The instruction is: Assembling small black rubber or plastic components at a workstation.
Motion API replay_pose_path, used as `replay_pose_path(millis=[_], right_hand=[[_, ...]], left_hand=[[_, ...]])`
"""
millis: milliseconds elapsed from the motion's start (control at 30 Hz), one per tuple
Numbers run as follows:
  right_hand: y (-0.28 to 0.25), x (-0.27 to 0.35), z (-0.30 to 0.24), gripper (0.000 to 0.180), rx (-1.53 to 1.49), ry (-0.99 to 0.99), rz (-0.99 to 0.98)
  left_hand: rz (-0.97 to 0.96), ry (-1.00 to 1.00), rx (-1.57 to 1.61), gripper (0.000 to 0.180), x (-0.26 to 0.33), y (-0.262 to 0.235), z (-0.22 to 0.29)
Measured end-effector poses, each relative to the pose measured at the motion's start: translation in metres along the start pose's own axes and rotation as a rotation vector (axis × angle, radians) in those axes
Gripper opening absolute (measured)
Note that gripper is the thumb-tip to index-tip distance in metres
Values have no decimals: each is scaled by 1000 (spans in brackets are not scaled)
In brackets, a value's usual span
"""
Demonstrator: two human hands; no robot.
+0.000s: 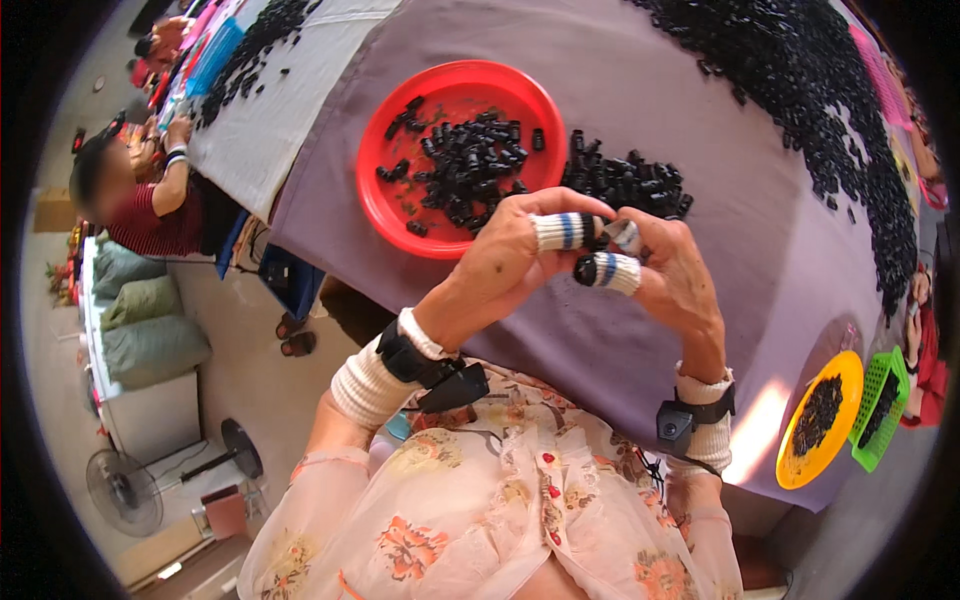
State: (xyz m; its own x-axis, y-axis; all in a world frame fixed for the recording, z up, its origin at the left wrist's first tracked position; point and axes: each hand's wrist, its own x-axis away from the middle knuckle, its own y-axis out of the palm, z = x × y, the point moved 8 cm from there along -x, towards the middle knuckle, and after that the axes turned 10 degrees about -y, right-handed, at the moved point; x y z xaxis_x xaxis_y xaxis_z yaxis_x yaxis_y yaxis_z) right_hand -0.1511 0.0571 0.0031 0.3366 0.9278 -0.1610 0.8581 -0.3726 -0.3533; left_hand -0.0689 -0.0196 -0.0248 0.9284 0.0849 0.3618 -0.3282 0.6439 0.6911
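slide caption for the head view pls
Left hand and right hand meet near a red tray of small black pieces

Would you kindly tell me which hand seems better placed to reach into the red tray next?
Probably the left hand: it appears nearer the red tray, overlapping its near edge in this view, while the right hand sits farther right.

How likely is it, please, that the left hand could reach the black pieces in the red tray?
Probably yes: the left hand is near the red tray, and most black pieces inside lie uncovered.
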Motion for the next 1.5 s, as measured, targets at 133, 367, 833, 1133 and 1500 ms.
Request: replay_pose_path(millis=[133, 367, 833, 1133, 1500], right_hand=[[4, 2, 7, 35, -36, -14, 10], [7, 0, -4, 31, -114, -2, -1], [-2, -2, -4, 38, -8, -13, -3], [2, 0, 1, 38, -152, -1, 37], [4, -1, 2, 38, -115, -34, 9]], left_hand=[[-47, -31, 44, 25, -3, 1, -5], [-6, -24, 21, 25, 0, 4, 1], [7, -29, 54, 22, -1, 0, -2], [-60, -59, 103, 20, -3, 3, -6], [-93, -54, 138, 21, -3, 9, -5]])
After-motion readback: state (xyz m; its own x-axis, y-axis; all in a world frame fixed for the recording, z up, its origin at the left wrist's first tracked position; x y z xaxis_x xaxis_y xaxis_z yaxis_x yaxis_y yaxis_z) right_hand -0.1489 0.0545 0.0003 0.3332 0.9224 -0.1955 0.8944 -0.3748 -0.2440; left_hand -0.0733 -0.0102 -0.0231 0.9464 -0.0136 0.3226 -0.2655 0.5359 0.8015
